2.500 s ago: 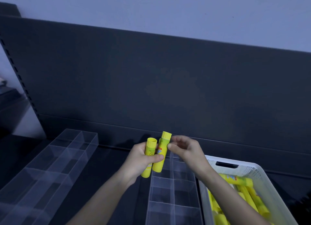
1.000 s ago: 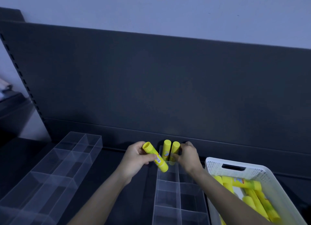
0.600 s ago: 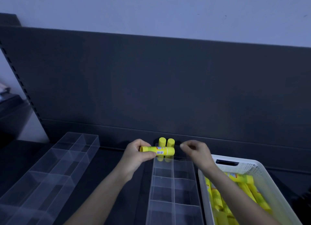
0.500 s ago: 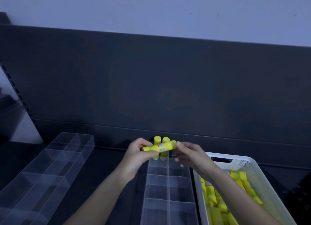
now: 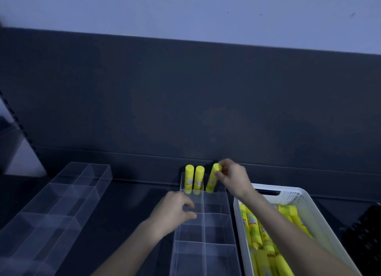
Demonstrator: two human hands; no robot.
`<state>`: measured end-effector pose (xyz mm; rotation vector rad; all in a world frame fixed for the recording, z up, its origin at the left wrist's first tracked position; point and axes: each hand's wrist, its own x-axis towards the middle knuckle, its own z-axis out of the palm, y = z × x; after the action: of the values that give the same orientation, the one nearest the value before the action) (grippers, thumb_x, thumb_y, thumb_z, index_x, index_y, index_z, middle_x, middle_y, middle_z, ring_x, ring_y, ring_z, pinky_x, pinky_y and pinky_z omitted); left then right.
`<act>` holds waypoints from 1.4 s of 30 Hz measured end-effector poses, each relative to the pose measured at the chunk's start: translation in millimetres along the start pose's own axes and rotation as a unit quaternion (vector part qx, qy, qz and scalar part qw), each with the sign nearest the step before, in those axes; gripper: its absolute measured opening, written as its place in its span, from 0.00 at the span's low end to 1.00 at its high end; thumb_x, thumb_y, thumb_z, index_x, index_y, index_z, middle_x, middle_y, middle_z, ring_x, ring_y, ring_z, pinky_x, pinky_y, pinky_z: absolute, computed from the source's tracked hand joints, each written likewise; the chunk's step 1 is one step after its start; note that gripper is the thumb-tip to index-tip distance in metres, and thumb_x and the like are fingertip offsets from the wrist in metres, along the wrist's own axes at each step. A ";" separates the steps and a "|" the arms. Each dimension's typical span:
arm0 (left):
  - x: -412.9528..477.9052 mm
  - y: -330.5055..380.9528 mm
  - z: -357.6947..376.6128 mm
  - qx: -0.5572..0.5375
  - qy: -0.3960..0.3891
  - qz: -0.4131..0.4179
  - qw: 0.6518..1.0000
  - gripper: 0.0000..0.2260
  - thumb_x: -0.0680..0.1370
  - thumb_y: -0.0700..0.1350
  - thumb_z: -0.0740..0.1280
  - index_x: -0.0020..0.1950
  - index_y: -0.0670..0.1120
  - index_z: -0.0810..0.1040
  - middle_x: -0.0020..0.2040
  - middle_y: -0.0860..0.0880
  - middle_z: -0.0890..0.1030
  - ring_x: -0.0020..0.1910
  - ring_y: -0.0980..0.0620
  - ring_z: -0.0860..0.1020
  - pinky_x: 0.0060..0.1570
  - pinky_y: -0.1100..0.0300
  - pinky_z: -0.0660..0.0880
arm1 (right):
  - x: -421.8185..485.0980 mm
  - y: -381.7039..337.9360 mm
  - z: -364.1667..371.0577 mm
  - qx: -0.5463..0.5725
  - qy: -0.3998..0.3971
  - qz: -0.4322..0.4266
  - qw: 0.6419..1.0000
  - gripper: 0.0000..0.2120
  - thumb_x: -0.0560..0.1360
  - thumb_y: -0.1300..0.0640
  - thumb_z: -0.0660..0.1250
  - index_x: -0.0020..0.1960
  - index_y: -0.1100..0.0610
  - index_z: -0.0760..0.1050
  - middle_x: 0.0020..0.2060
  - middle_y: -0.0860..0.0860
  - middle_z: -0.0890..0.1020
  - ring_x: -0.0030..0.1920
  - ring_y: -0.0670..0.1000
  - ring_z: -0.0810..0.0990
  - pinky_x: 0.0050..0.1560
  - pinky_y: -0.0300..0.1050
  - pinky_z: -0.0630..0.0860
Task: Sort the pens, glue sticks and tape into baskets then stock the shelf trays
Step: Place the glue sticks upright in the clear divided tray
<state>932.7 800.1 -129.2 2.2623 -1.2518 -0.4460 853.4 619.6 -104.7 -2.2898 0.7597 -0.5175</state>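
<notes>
Head view showed the right hand [image 5: 233,178] pinching a yellow glue stick [image 5: 212,182] by its rounded cap, thumb and fingertips curled round the top. That smooth plastic cylinder leaned a little to the right, and its lower end sat inside the far right compartment of the clear tray [image 5: 204,214]. The tray was a long, narrow box of glossy see-through plastic, cut by thin dividers into two columns of square cells. In its far left compartment two more glue sticks [image 5: 189,178] stood upright side by side, touching or nearly so, each with a small printed label on the barrel.

The left hand [image 5: 171,214] hung at the tray's left wall, nearer the person, its fingers loosely curled and holding nothing; whether it touched the wall could not be told. The two hands were apart.

Just right of the tray stood a white basket [image 5: 305,205] of perforated plastic with a slot handle in its far wall, and loose glue sticks [image 5: 252,228] lay lengthwise in it. A second clear tray [image 5: 61,197], also divided, lay well to the left on the dark matte shelf [image 5: 132,205]. Behind everything rose a flat dark back panel [image 5: 185,100].
</notes>
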 end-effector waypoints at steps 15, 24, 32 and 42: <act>7.3 -6.7 2.9 0.037 0.008 -0.003 0.999 0.06 0.75 0.44 0.68 0.47 0.47 0.84 0.48 0.51 0.83 0.46 0.54 0.80 0.49 0.60 0.78 | -8.1 0.4 20.5 -0.066 -0.032 0.004 0.997 0.15 0.74 0.58 0.66 0.60 0.58 0.73 0.49 0.56 0.83 0.51 0.57 0.81 0.52 0.48 0.77; 17.7 38.0 14.7 0.021 0.065 0.053 0.996 0.08 0.76 0.44 0.64 0.48 0.46 0.83 0.49 0.49 0.83 0.51 0.49 0.79 0.51 0.55 0.75 | -49.5 16.4 -50.3 -0.087 0.024 0.018 0.996 0.13 0.74 0.59 0.66 0.57 0.62 0.77 0.50 0.57 0.83 0.52 0.55 0.81 0.54 0.45 0.73; 32.4 98.4 51.5 0.067 0.033 0.116 0.990 0.09 0.77 0.41 0.60 0.46 0.41 0.80 0.47 0.43 0.82 0.51 0.44 0.78 0.48 0.50 0.75 | -104.1 78.0 -137.1 -0.166 -0.004 0.142 0.976 0.12 0.75 0.62 0.63 0.50 0.72 0.75 0.47 0.65 0.81 0.52 0.60 0.80 0.46 0.45 0.68; 41.8 141.1 98.2 0.410 -0.031 0.098 0.906 0.11 0.79 0.44 0.60 0.56 0.43 0.79 0.56 0.43 0.80 0.60 0.44 0.73 0.61 0.55 0.63 | -115.7 90.6 -104.7 -0.208 -0.130 0.153 0.957 0.12 0.76 0.52 0.62 0.50 0.61 0.78 0.49 0.57 0.81 0.52 0.56 0.78 0.45 0.44 0.71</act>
<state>807.7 674.9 -129.3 2.7359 -1.9417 0.1333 675.6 589.5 -111.9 -2.4810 1.1448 0.0991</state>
